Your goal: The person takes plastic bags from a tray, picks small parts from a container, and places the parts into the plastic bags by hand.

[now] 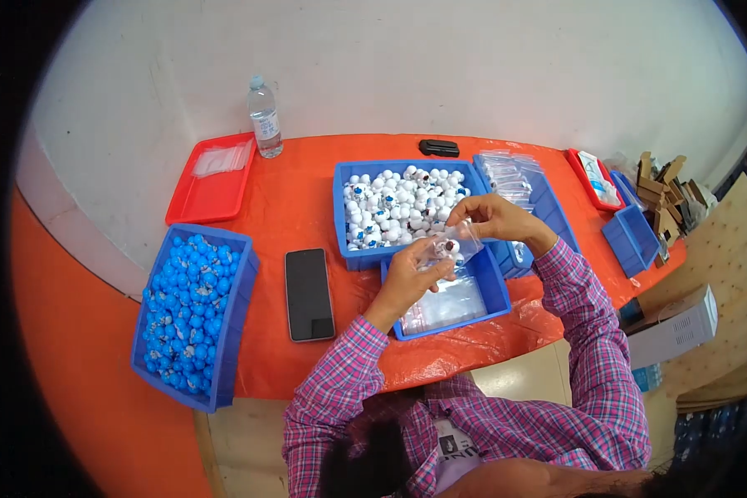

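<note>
Centrally in frame, over a blue rectangular plastic tray (496, 290), the left hand (402, 282) pinches a small clear plastic bag (471, 244) at lower left, the right hand (503, 219) its top. Inside, between both grips, lies a dark-marked white round piece (451, 246).

Left arm (340, 373) and right arm (588, 319) are bent inward, pretty much covered in pink-and-blue plaid cloth sleeves (585, 286). The bare left hand (408, 275) is held lower, fingers kinda curled; the bare right hand (500, 220) is held farther out, thumb and fingertips pinched.
</note>
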{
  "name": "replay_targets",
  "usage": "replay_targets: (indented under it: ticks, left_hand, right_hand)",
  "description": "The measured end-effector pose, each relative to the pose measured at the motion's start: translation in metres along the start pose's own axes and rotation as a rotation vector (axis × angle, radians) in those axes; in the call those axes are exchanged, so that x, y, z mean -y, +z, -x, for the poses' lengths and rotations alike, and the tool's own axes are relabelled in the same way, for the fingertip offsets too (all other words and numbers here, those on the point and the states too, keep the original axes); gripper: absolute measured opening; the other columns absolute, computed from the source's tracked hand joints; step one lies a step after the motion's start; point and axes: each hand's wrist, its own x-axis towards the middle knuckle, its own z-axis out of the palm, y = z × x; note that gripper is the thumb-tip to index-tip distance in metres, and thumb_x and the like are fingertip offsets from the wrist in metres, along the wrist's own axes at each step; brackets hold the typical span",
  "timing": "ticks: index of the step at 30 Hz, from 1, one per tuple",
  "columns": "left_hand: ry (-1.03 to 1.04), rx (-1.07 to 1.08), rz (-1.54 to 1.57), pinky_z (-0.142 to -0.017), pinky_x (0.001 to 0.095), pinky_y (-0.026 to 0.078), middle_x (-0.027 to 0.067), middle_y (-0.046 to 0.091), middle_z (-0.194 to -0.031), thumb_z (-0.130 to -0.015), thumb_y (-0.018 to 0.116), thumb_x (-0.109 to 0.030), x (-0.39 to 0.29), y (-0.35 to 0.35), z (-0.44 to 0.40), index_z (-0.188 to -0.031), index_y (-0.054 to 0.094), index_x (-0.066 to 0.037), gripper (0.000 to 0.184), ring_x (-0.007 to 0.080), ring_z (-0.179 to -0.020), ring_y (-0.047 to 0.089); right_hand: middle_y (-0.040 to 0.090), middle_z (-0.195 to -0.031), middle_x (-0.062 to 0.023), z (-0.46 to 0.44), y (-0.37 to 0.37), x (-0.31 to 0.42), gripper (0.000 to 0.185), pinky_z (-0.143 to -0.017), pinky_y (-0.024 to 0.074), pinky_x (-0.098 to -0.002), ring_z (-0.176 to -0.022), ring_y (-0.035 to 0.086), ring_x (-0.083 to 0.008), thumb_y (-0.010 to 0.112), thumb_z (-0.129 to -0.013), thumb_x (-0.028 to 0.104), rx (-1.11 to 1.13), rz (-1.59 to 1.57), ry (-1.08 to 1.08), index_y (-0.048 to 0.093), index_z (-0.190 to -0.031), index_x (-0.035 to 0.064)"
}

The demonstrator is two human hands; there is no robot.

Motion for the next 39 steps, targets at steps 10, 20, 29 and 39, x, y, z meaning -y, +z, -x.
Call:
replay_targets:
  ticks: [10, 20, 29, 39]
  left_hand:
    - [0.011, 0.024, 0.047, -0.057, 0.0208, 0.051, 0.0134, 0.063, -0.110, -0.087, 0.068, -0.017, 0.000, -0.001, 0.001, -0.126, 0.053, -0.001, 0.045, 0.0197, -0.087, 0.068]
    - [-0.069, -0.007, 0.363, -0.060, 0.0206, 0.049, 0.0121, 0.059, -0.116, -0.090, 0.065, -0.017, -0.014, 0.001, 0.003, -0.126, 0.052, -0.006, 0.039, 0.0214, -0.094, 0.067]
    - [-0.010, 0.020, 0.317, -0.058, 0.0205, 0.048, 0.0116, 0.058, -0.114, -0.091, 0.063, -0.016, -0.003, -0.003, -0.002, -0.129, 0.049, -0.009, 0.041, 0.0234, -0.096, 0.066]
    - [0.045, 0.070, 0.476, -0.062, 0.0210, 0.049, 0.0111, 0.059, -0.114, -0.089, 0.065, -0.013, -0.007, -0.008, 0.003, -0.129, 0.050, -0.010, 0.043, 0.0236, -0.099, 0.066]
  right_hand:
    - [0.064, -0.079, 0.0016, -0.005, 0.004, -0.019, 0.016, -0.063, 0.0415, -0.0180, -0.067, 0.053, -0.0065, 0.077, -0.078, 0.014, 0.073, 0.039, 0.008, 0.069, -0.090, 0.0088]
    - [0.057, -0.068, 0.0043, -0.009, 0.010, -0.007, 0.005, -0.055, 0.0345, -0.0169, -0.060, 0.045, -0.0039, 0.073, -0.078, 0.008, -0.024, -0.027, -0.043, 0.067, -0.080, 0.0083]
    - [0.061, -0.075, 0.0018, -0.055, -0.004, -0.016, 0.006, -0.057, 0.0372, -0.0178, -0.063, 0.048, -0.0052, 0.066, -0.087, 0.012, 0.005, -0.116, -0.041, 0.068, -0.086, 0.0069]
    - [0.067, -0.087, -0.0062, -0.168, 0.051, -0.034, 0.020, -0.066, 0.0485, -0.0319, -0.070, 0.060, -0.0211, 0.069, -0.080, 0.014, -0.128, 0.596, -0.337, 0.068, -0.099, 0.0061]
